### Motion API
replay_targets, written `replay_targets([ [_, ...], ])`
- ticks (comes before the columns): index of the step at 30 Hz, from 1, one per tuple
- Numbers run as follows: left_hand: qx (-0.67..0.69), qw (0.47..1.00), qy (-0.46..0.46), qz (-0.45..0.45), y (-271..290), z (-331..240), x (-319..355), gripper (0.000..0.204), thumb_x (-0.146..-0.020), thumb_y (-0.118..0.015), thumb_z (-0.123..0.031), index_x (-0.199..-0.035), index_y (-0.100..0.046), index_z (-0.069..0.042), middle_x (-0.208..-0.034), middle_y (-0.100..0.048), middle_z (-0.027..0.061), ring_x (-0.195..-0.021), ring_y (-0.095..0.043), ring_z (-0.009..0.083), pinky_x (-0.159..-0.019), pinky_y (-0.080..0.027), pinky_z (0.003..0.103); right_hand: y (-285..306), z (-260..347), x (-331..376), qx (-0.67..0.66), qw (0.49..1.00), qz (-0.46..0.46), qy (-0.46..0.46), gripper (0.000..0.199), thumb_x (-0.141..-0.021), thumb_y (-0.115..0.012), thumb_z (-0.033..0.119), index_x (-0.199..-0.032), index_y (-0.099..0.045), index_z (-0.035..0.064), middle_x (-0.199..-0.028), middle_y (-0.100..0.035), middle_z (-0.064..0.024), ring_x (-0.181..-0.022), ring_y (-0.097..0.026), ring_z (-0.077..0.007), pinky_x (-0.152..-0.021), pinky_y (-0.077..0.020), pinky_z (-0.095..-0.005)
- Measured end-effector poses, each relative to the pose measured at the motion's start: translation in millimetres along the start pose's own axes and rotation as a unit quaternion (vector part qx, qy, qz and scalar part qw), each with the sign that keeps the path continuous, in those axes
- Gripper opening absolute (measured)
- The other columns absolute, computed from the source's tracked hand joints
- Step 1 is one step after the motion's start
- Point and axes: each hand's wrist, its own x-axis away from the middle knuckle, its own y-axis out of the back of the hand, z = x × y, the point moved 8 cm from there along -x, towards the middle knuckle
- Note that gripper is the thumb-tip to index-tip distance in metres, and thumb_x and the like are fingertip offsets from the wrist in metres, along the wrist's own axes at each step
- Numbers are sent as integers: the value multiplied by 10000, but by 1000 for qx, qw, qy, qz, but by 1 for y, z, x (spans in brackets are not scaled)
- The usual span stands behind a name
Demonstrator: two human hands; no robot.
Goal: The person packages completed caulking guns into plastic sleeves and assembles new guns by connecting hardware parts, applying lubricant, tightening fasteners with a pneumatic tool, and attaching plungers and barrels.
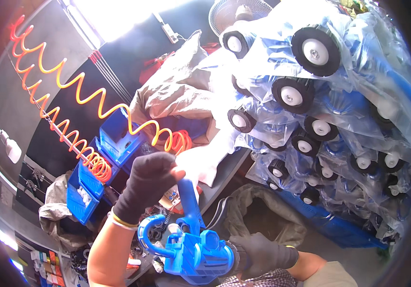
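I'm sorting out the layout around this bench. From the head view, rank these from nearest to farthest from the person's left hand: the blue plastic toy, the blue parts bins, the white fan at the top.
1. Blue plastic toy: the left hand grips its upright handle.
2. Blue parts bins: just up and left, by the orange coiled hose.
3. White fan: far off at the top edge.

blue plastic toy (193, 248), black gloves (145, 184), orange coiled hose (86, 103)

Toy vehicle body (191, 248) lowest, centre, between both hands: left hand (145, 184) above it at its upright handle, right hand (263, 253) just right of it. Coiled air hose (78, 95) runs upper left down to centre. Storage bins (102, 162) left of left hand. Bagged wheeled toys (320, 105) stacked right. Fan (236, 12) behind, top.
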Motion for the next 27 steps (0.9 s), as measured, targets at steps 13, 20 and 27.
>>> replay_targets([
  [13, -228, 944, -122, -203, 46, -138, 94, 111, -826, -703, -128, -803, -650, -33, -709, -660, 79, -624, -626, 167, -635, -492, 272, -12, 25, -19, -53, 998, -31, -19, 778, -641, -839, 225, -1293, -469, 16, -1131, -629, -154, -1043, -641, -269, -865, -514, -366],
  [20, 57, 903, 61, -421, 126, -21, 138, 347, -932, -572, -143, -1241, -514, 3, -928, -587, 129, -841, -591, 289, -785, -496, 400, -25, 21, -2, 0, 994, -31, -109, 788, -675, -819, 218, -1324, -434, -9, -1175, -623, -158, -1114, -606, -241, -948, -467, -370],
  [27, -45, 843, -9, -536, 159, -1, 131, 223, -981, -540, -273, -877, -561, -76, -744, -506, -48, -676, -426, 25, -614, -396, 218, -54, 52, 19, -176, 975, 131, -44, 750, -649, -834, 219, -1279, -495, -7, -1123, -661, -100, -1006, -629, -157, -934, -458, -323],
])
